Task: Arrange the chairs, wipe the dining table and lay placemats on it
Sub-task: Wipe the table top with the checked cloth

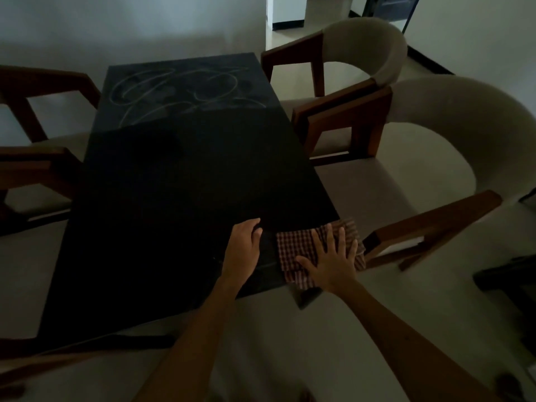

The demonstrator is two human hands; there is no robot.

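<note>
A black dining table (174,184) runs away from me, with looping wipe streaks (185,91) on its far end. A red-and-white checked cloth (295,245) lies on the table's near right corner and hangs a little over the edge. My right hand (330,262) presses flat on the cloth with its fingers spread. My left hand (245,245) rests on the tabletop just left of the cloth, fingers loosely bent, holding nothing.
Two cream-backed wooden armchairs stand along the right side, one near (435,175) and one far (362,53). Two more wooden chairs (43,117) sit along the left side. Pale floor (290,343) lies at my feet, and a doorway (290,13) opens beyond the table.
</note>
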